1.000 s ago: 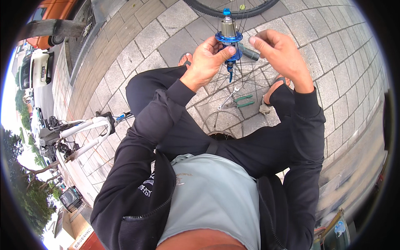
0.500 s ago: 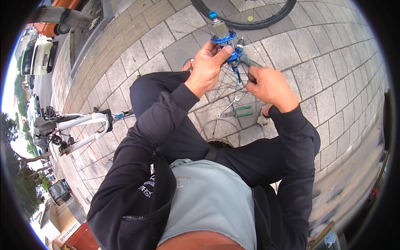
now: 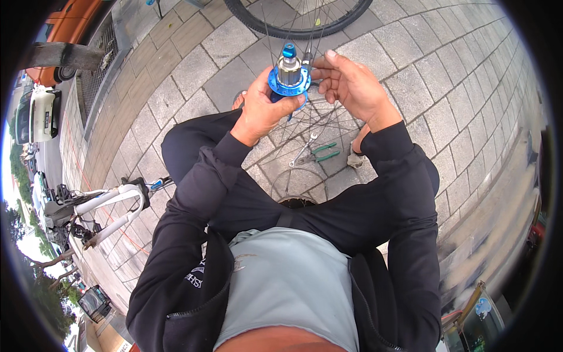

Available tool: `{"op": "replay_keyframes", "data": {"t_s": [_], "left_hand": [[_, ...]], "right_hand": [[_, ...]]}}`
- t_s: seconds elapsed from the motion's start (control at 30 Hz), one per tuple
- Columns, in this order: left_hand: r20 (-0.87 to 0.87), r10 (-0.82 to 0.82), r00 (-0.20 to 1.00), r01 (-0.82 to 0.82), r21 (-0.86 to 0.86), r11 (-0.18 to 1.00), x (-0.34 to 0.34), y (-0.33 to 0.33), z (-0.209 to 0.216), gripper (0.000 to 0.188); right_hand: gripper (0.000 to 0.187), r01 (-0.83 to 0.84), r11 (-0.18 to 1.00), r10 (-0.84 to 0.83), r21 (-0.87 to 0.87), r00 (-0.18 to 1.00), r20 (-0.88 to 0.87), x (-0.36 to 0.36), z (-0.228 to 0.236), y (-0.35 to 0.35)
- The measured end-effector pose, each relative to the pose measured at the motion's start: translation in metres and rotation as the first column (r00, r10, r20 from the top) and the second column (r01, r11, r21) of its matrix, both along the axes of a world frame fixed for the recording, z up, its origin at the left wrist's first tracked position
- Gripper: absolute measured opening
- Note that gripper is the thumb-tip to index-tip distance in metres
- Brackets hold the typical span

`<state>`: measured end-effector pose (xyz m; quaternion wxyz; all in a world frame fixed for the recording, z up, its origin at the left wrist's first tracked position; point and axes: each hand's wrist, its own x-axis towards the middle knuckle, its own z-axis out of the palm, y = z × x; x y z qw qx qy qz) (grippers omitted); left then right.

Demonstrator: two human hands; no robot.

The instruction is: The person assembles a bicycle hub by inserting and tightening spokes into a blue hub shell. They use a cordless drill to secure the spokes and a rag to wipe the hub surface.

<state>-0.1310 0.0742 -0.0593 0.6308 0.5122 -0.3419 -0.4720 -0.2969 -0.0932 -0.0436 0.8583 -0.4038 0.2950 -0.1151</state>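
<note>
My left hand [image 3: 258, 111] is closed around a blue bicycle hub [image 3: 287, 89], thumb on its near side below the drilled flange. The hub's silver splined body and blue end cap point up toward me. To the right of the hub is my right hand [image 3: 356, 91], its fingers apart and loosely bent, holding nothing that I can see. A dark, thin part beside the hub near the right fingertips is too small to name. Below the hands, on the paving, lie green-handled pliers [image 3: 326, 151] next to a silver wrench [image 3: 303, 148].
A black-tyred bicycle wheel [image 3: 346, 26] lies beyond my hands. Between my legs, loose-looking spokes and a rim [image 3: 299, 171] rest on the paving. A white bicycle frame [image 3: 117, 196] stands to the left, with a parked white car [image 3: 36, 117] farther off.
My right hand has risen and opened from a closed grip near the hub's blue lever. My left hand has turned the hub, so its splined end now faces me more directly.
</note>
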Motion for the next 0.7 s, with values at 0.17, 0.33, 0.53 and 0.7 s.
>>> {"op": "replay_keyframes", "data": {"t_s": [0.17, 0.33, 0.53, 0.7], "left_hand": [[0.173, -0.113, 0.978, 0.114, 0.003, 0.993, -0.003, 0.003, 0.000, 0.054], [0.154, -0.028, 0.988, 0.029, -0.008, 1.000, -0.007, -0.002, -0.008, 0.053], [0.114, 0.078, 0.990, -0.077, -0.012, 0.997, -0.007, -0.009, -0.018, 0.045], [0.239, 0.063, 0.969, -0.079, 0.061, 0.995, -0.006, -0.008, -0.020, 0.047]], "right_hand": [[0.035, 0.094, 0.995, -0.096, 0.043, 0.994, 0.045, 0.002, -0.005, -0.002], [0.031, 0.185, 0.961, -0.194, -0.206, 0.981, -0.027, -0.003, 0.018, -0.005], [0.028, 0.410, 0.754, -0.435, -0.513, 0.897, 0.078, -0.006, 0.044, 0.002], [0.034, 0.579, 0.463, -0.511, -0.671, 0.793, 0.331, -0.019, 0.061, -0.009]]}}
